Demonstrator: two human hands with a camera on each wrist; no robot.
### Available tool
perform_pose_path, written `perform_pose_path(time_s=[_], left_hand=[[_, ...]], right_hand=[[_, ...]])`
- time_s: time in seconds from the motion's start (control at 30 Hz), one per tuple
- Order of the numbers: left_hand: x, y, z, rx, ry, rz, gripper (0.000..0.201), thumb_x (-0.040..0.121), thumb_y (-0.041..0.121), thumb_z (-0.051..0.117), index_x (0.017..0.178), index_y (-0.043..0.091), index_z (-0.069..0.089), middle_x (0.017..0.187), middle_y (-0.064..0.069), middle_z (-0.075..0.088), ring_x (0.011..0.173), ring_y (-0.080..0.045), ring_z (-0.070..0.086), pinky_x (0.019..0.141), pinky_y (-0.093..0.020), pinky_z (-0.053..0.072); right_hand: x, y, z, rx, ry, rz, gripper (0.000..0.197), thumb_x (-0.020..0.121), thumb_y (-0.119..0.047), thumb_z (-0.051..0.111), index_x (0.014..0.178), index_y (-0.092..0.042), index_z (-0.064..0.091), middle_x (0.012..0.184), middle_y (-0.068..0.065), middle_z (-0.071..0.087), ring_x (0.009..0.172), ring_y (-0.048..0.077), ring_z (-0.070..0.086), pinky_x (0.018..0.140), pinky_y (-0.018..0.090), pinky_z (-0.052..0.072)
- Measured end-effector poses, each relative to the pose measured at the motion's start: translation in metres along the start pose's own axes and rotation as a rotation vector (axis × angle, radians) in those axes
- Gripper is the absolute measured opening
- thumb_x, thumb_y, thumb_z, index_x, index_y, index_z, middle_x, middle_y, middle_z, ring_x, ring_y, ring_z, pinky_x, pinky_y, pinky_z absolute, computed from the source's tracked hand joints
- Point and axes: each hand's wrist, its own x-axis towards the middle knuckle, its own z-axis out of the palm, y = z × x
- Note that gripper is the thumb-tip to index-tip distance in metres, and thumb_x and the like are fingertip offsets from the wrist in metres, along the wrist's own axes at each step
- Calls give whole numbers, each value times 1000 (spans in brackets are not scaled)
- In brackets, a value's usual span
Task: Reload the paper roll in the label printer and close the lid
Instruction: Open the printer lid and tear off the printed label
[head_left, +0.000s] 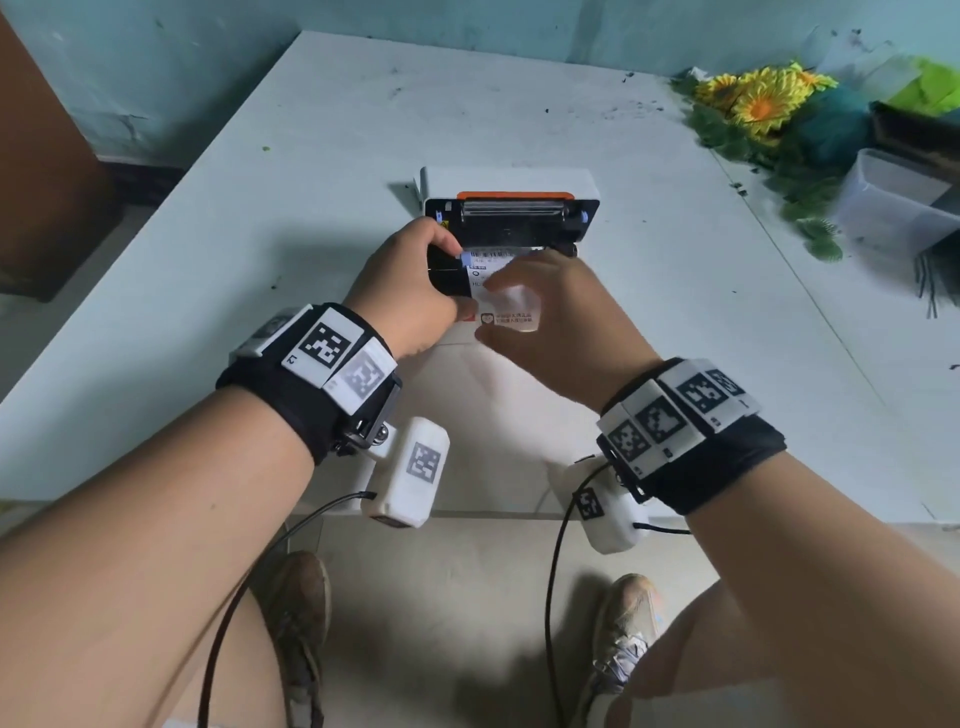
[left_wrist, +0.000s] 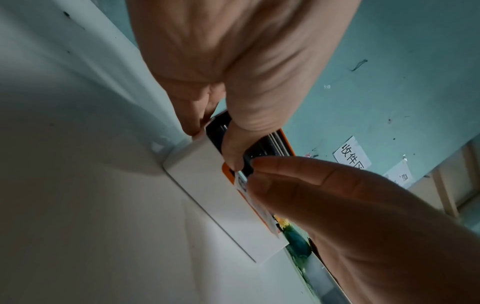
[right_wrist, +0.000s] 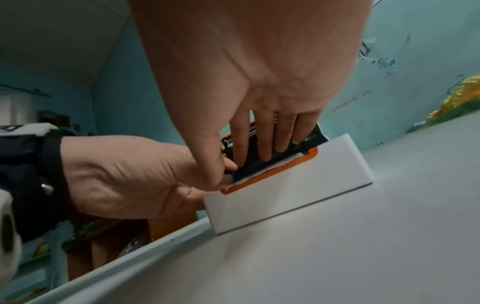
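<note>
- The left hand (head_left: 410, 283) is curled round the left side of the label printer (head_left: 511, 208); its thumb (left_wrist: 235, 131) reaches over the edge into the open bay, and the other fingers sit against the outer side wall.
- The right hand (head_left: 545, 317) lies over the front of the bay with its fingers (right_wrist: 265, 133) straight and side by side, tips down in the dark interior. Its thumb (right_wrist: 210, 164) meets the near edge of the printed label strip (head_left: 493, 270); whether that is a pinch or only a press I cannot tell.
- The label strip, white with black print, runs out of the bay toward the person, across the orange-trimmed front opening.
- The lid (head_left: 509, 179) stands open at the back, with its roller bar facing forward.
- The printer stands mid-way across a white table (head_left: 260, 208).
- Artificial sunflowers (head_left: 753, 98) and a clear plastic tub (head_left: 883, 197) sit at the far right, well apart from the printer.
</note>
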Motion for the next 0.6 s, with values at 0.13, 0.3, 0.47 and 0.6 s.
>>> perform_pose_path(time_s=[0.13, 0.3, 0.47, 0.6], left_hand=[[0, 0, 0, -36, -19, 5, 55, 64, 24, 90, 110, 30, 63, 116, 3, 75, 106, -24, 75, 98, -49, 61], [1, 3, 1, -31, -17, -8, 53, 68, 19, 95, 112, 27, 66, 115, 1, 76, 106, -25, 75, 97, -48, 62], [3, 2, -2, -3, -33, -19, 36, 82, 11, 91, 110, 20, 70, 112, -1, 73, 93, -26, 71, 71, -33, 60], [5, 0, -8, 6, -64, -8, 27, 82, 11, 91, 101, 15, 72, 104, -14, 76, 78, -27, 64, 65, -31, 52]], right_hand=[[5, -3, -3, -107, -160, 15, 53, 90, -19, 83, 141, -13, 68, 141, 8, 70, 126, 36, 67, 104, 49, 56], [18, -10, -10, -286, -252, 95, 43, 95, -13, 73, 137, -19, 65, 126, 5, 73, 112, 34, 68, 85, 39, 56], [26, -27, -10, -424, -334, 151, 38, 98, -4, 52, 130, -18, 68, 117, 2, 68, 95, 30, 59, 76, 35, 46], [42, -38, -14, -463, -358, 184, 39, 97, -3, 51, 126, -19, 72, 100, 0, 66, 81, 25, 59, 66, 30, 41]])
